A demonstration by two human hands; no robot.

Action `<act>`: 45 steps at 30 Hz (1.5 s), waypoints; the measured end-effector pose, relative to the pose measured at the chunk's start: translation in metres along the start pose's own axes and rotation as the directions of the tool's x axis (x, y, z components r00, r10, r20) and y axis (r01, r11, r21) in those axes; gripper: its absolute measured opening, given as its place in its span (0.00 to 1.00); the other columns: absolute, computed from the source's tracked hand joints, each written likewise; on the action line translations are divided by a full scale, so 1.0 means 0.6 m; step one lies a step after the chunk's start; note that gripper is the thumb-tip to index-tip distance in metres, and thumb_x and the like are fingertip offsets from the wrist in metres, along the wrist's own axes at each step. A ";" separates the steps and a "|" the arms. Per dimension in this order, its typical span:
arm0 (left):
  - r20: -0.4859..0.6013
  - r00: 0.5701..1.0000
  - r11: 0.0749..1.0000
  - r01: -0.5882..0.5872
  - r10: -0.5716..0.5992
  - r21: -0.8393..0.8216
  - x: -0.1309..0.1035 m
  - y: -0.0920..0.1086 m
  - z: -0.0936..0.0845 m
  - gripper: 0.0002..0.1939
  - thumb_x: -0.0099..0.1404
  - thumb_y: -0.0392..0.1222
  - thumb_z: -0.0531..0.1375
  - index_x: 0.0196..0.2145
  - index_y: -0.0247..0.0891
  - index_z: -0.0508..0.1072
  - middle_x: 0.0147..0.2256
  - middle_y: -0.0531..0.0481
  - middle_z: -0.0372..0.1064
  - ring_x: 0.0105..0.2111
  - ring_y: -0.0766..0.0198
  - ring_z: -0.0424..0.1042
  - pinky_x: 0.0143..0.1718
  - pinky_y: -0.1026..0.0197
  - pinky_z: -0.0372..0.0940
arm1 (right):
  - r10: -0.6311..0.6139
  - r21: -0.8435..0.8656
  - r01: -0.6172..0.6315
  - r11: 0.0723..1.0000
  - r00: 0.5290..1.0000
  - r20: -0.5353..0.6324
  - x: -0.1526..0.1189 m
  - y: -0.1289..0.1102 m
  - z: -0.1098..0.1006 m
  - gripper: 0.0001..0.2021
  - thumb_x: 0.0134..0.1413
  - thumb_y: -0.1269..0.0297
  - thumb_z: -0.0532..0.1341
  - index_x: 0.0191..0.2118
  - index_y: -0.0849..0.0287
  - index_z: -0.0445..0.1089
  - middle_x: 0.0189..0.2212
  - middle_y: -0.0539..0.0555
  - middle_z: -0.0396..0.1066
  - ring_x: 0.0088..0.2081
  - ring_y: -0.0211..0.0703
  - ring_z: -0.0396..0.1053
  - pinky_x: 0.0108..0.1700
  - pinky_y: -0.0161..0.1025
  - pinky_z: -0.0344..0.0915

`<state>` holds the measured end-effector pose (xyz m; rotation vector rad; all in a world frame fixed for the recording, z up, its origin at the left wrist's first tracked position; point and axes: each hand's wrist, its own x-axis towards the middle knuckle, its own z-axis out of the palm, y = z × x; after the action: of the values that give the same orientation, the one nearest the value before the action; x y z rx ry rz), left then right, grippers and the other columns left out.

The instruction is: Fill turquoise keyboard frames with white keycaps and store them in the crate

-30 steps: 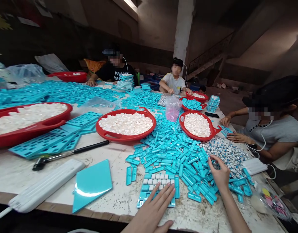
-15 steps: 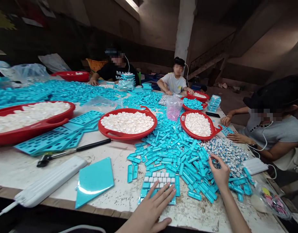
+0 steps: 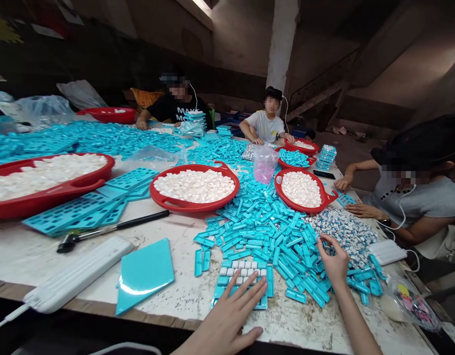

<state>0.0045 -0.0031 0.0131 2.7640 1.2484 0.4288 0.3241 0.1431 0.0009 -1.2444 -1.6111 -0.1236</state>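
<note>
My left hand point(image 3: 233, 308) lies open, fingers spread, over the lower part of a turquoise tray point(image 3: 262, 303) holding rows of white square key-like caps point(image 3: 244, 265). Its fingertips rest on or just above the lower caps and hide part of the tray. To the right, my right hand point(image 3: 334, 259) is closed in a pinch at the edge of a heap of tiny white and blue pieces point(image 3: 346, 229). What its fingertips hold is too small to make out. Long turquoise pieces point(image 3: 249, 244) lie heaped just behind the tray and between my hands.
Red baskets of white caps stand left point(image 3: 83, 190), centre point(image 3: 168, 204) and right point(image 3: 325, 199). A turquoise plate point(image 3: 146, 271), a white power-strip-like bar point(image 3: 77, 276) and a black-handled tool point(image 3: 138, 222) lie left. Co-workers sit across the table and at right point(image 3: 416, 197).
My right hand has shifted very slightly left, still pinched near the heap. My left hand stays spread over the tray, with the view almost unchanged.
</note>
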 end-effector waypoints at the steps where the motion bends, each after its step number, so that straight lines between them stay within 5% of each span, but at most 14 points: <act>1: 0.007 1.000 1.000 0.007 -0.007 -0.006 0.000 0.001 -0.001 0.42 0.74 0.54 0.53 0.72 0.46 0.29 0.70 0.52 0.48 0.70 0.51 0.51 0.70 0.42 0.43 | 0.003 -0.002 -0.003 1.000 1.000 0.003 0.000 0.000 0.000 0.11 0.62 0.57 0.62 0.42 0.57 0.77 0.36 0.55 0.80 0.32 0.46 0.76 0.37 0.41 0.72; 45: -0.039 0.996 0.997 0.075 -0.076 -0.035 -0.010 0.007 -0.004 0.38 0.76 0.54 0.49 0.72 0.51 0.28 0.70 0.52 0.50 0.68 0.53 0.56 0.70 0.45 0.44 | -0.060 0.085 0.057 0.995 0.998 0.036 0.007 -0.016 0.001 0.09 0.62 0.59 0.61 0.38 0.56 0.77 0.36 0.56 0.78 0.39 0.49 0.76 0.41 0.44 0.73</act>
<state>0.0033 -0.0104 0.0147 2.6839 1.3369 0.4970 0.3169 0.1416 0.0085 -1.1418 -1.6696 -0.0680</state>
